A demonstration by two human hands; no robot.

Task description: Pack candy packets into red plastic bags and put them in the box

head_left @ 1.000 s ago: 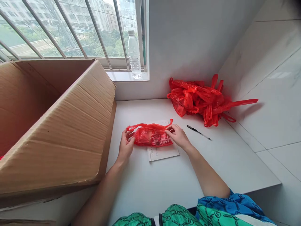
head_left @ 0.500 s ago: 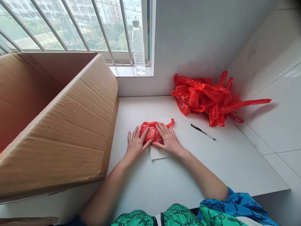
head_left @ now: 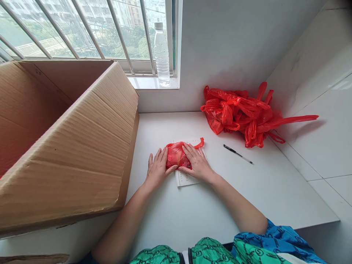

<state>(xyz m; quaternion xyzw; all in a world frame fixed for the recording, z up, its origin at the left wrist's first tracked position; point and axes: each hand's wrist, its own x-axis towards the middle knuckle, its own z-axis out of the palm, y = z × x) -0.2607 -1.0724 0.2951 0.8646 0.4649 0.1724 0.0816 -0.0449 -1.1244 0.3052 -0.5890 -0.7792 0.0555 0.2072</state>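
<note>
Two bare hands bracket a red plastic bag [head_left: 173,156] on a white tabletop [head_left: 176,216], right of a large open-topped cardboard box [head_left: 77,146]. The left hand [head_left: 157,169], nearer the box, and the right hand [head_left: 199,164], farther from it, lie spread, fingers extended over the bag's ends, seemingly pressing rather than clasping. The bag rests on a printed paper [head_left: 189,180], also right of the box.

A red strap [head_left: 201,142] pokes out past the right hand, on the side away from the box; it could spring loose and undo the folds if pressure eases. The thin film could tear if pushed too hard, and the paper could skid along beneath it.

Through the bag's skin show a pale patch and dark markings, its contents otherwise unreadable. Inside the box, a reddish tint shows at the left, its source unclear. Farther right of the box lie a pen [head_left: 238,154] and a heap of crumpled red bags [head_left: 236,113], filled or not impossible to tell. Behind the box, to its right, stands a capped clear bottle [head_left: 162,55].
</note>
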